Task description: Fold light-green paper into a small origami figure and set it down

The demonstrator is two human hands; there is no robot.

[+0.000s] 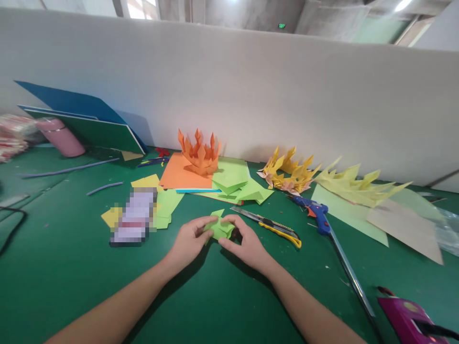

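The fold (223,229), green paper with flaps up, is held over the table (215,306), just left of the cutter (274,227); the left hand (193,238) pinches its left edge between thumb and curled fingers, while the right hand (247,241), nearer the cutter, has its thumb and forefinger closed on the other side; how hard either presses I cannot tell. Too firm a squeeze could crush the flaps or crease them off line; uneven pulls from the two sides could tear the thin paper or let a tucked layer slip out. The cutter's blade (245,214) is out and points past the right hand's fingertips, so a forward slide of that hand could bring a nick, or a slit in the fold. The glue gun (319,215) lies right of the cutter, its nozzle close to the gold crown (292,182); if hot, which I cannot tell, it could scorch or smear the petals. Beyond the cutter, to its left, the orange crown (201,160) stands on stacked sheets (231,172); a tug on those could tip it.
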